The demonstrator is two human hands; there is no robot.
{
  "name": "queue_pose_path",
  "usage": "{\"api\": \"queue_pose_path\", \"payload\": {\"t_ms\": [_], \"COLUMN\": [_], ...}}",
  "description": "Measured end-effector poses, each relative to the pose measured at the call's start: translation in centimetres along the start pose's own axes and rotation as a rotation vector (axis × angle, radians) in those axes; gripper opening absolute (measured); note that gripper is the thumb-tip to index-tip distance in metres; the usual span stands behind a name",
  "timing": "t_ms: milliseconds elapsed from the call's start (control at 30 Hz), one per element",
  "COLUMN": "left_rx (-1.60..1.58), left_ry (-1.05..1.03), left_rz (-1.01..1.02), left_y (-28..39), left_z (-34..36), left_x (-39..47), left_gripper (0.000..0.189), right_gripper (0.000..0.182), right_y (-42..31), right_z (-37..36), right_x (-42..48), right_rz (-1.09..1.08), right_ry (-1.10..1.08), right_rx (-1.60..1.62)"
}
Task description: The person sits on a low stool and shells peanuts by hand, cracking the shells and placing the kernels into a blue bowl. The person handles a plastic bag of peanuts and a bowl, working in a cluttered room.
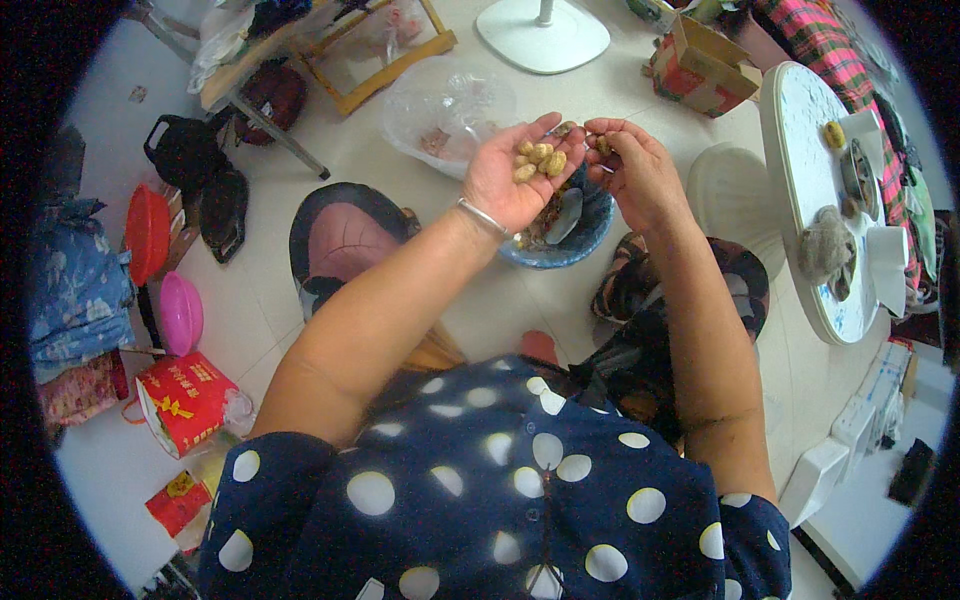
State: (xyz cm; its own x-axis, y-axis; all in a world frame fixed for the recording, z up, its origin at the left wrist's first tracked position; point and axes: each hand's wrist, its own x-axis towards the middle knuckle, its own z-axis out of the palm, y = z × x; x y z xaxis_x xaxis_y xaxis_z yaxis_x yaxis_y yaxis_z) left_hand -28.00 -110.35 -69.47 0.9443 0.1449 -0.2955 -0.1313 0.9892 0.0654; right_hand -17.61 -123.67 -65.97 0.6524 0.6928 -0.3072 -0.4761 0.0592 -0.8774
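Observation:
Palm up, my left hand (504, 176) cups several small tan pieces that look like unshelled peanuts (534, 160), with a darker piece at its fingertips. Beside it, my right hand (637, 169) has its fingers curled in, pinching a small brownish piece (603, 145) that looks like another peanut. Both hands are over a blue mottled basin (551, 259), partly hidden by my left hand, which holds brown bits and a pale scoop-like thing (566, 216). Behind my left hand a clear plastic bag (450, 105) lines a wide container on the floor, with some reddish bits inside.
A round white table (796, 202) at the right bears dishes and a grey fuzzy bundle (825, 246). An open cardboard box (701, 71) stands behind it. At the left are a red basin (147, 234), a pink basin (181, 313) and a red bag (191, 401). A white stand base (544, 41) stands ahead.

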Motion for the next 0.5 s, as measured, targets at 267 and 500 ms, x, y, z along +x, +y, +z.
{"api": "queue_pose_path", "payload": {"t_ms": [267, 500], "left_rx": [0.048, 0.102], "left_ry": [-0.048, -0.030], "left_rz": [-0.015, -0.096], "left_y": [-0.1, -1.2], "left_z": [0.0, 0.2], "left_x": [-0.3, -0.8], "left_gripper": [0.030, 0.033], "right_gripper": [0.027, 0.014], "right_y": [0.0, 0.2], "right_z": [0.2, 0.9], "right_x": [0.0, 0.0], "right_rz": [-0.405, -0.436], "right_ry": [0.080, 0.051], "right_rx": [-0.967, -0.944]}}
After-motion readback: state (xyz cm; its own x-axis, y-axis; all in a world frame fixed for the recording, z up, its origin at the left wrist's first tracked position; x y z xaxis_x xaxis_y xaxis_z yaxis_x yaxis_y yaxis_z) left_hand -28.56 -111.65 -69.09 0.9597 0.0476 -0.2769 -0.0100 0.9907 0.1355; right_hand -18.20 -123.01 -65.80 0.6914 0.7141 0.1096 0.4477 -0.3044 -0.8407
